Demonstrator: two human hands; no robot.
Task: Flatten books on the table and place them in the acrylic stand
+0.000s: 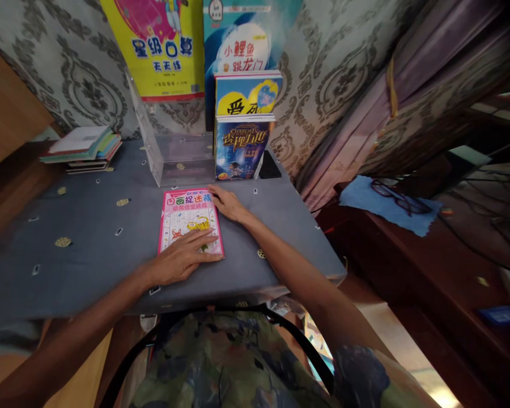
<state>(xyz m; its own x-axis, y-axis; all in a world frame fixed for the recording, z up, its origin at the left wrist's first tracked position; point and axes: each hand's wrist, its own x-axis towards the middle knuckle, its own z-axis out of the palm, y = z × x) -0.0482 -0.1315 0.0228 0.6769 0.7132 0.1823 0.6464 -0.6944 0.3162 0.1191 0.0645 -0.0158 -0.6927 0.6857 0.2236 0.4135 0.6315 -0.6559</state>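
A pink-bordered book with Chinese lettering and a yellow cartoon animal on its cover lies closed on the cloth-covered table. My left hand rests flat across its lower part, fingers stretched toward the right edge and covering some of the picture. At the upper right corner, my right hand touches the book with its fingers extended; its thumb is hard to make out. Behind the book stands a clear acrylic book stand. In its right part, a dark blue book stands in front of another book.
A yellow book and a teal book stand at the back. Stacked books lie at the left rear. A black phone is beside the stand. Glasses rest on a blue cloth at right.
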